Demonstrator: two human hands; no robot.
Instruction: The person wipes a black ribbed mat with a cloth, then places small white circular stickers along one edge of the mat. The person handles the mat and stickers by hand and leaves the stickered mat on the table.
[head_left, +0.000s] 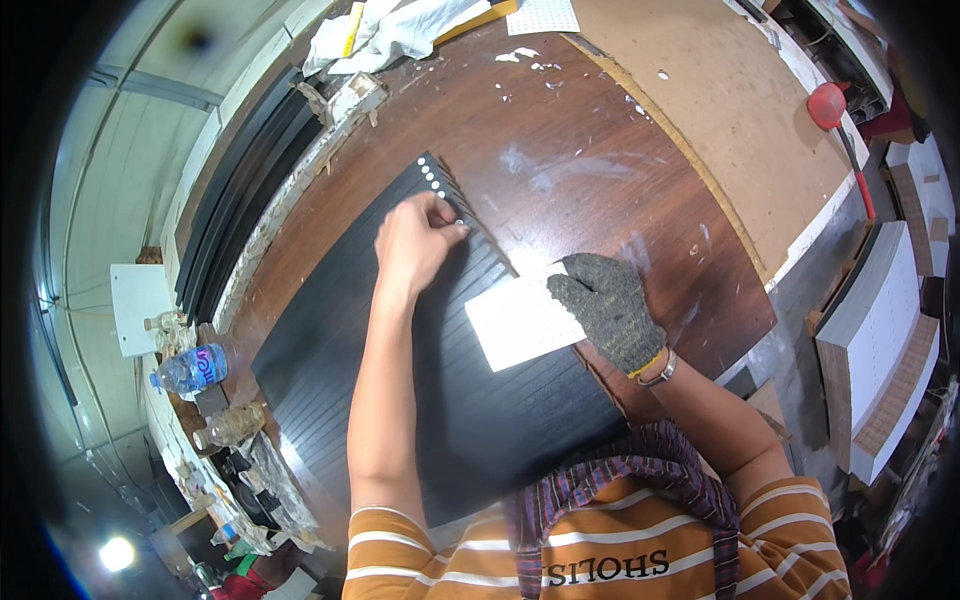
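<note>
Black strips (322, 352) lie side by side as a wide panel on the brown wood-grain table. Small round white stickers (429, 177) run in a row along their far ends. My bare left hand (420, 236) is over this row, thumb and fingertips pinched at one white sticker (460, 223). Part of the row is hidden under the fingers. My right hand (607, 307), in a dark grey knit glove, grips the edge of a white sheet (517, 322). That sheet overlaps the strips' right side; glare washes out its surface.
More black strips (247, 187) are stacked along the table's left side. Plastic bottles (191, 367) lie at the left edge. White cloth (397, 34) and a dotted sheet (541, 16) lie at the far edge. A red-headed mallet (829, 105) and stacked white boards (870, 360) are at right.
</note>
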